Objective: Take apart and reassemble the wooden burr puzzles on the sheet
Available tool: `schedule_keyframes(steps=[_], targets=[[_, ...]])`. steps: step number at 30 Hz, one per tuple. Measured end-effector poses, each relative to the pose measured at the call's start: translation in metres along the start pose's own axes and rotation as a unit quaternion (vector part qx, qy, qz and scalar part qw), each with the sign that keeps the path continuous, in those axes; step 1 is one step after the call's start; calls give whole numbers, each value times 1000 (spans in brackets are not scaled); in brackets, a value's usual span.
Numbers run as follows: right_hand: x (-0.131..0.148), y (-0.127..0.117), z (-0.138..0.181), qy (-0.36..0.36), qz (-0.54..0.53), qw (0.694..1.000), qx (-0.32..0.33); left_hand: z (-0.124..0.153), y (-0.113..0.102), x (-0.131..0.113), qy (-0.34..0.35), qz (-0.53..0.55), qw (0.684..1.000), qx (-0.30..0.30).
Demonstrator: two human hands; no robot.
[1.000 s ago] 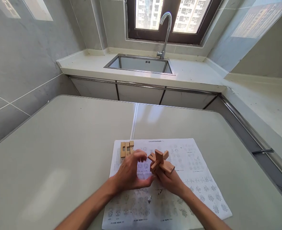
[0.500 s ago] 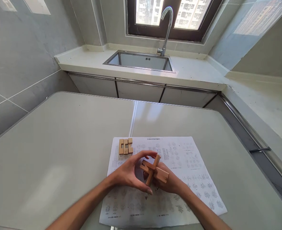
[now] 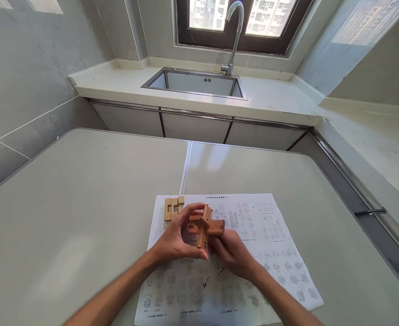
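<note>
Between both hands, above the printed sheet (image 3: pixel 263 290), is a reddish-brown wooden burr puzzle (image 3: pixel 216 227) of crossed bars with small dark marks on some ends. My left hand (image 3: pixel 179 235) grips one bar by its two ends, thumb below and fingers above. My right hand (image 3: pixel 231 251) holds the puzzle from the lower right, its fingertips partly hidden behind the wood. Just beyond my left hand, lighter notched wooden pieces (image 3: pixel 167 209) lie side by side on the sheet's upper left corner, partly covered by the fingers.
The sheet lies on a pale table (image 3: pixel 84 190) with a seam (image 3: pixel 186 167) down its middle. Past the far edge are a counter (image 3: pixel 118 83), a sink (image 3: pixel 192 82) and a tall faucet (image 3: pixel 236 36) under a window. Another counter (image 3: pixel 372 136) runs along the right.
The puzzle has turned in my hands and moved a little up and left, both hands moving with it. My left fingers now cover more of the lighter pieces. The view has shifted slightly.
</note>
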State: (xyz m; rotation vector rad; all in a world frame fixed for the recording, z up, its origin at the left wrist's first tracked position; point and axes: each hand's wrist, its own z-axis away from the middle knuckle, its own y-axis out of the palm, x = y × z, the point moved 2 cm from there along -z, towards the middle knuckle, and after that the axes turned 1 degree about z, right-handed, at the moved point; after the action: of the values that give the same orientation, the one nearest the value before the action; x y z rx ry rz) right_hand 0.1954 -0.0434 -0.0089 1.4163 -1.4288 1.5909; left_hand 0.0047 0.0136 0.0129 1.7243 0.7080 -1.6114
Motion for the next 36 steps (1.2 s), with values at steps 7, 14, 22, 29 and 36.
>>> schedule_keyframes(steps=[7,14,22,29,36], targets=[[3,-1,-1,12,-15,1000,-5,-1,3,-1,11,-42,999,-31],[-2,-1,0,28,-18,999,12,0,9,-7,22,-29,999,-16],[8,-5,-4,30,-51,997,-45,2,5,-7,16,-39,997,-68],[-10,-8,1,86,-205,974,-42,4,9,-9,25,-98,993,-64],[-10,-9,-2,158,-267,949,-51,3,13,-5,42,-129,989,-59]])
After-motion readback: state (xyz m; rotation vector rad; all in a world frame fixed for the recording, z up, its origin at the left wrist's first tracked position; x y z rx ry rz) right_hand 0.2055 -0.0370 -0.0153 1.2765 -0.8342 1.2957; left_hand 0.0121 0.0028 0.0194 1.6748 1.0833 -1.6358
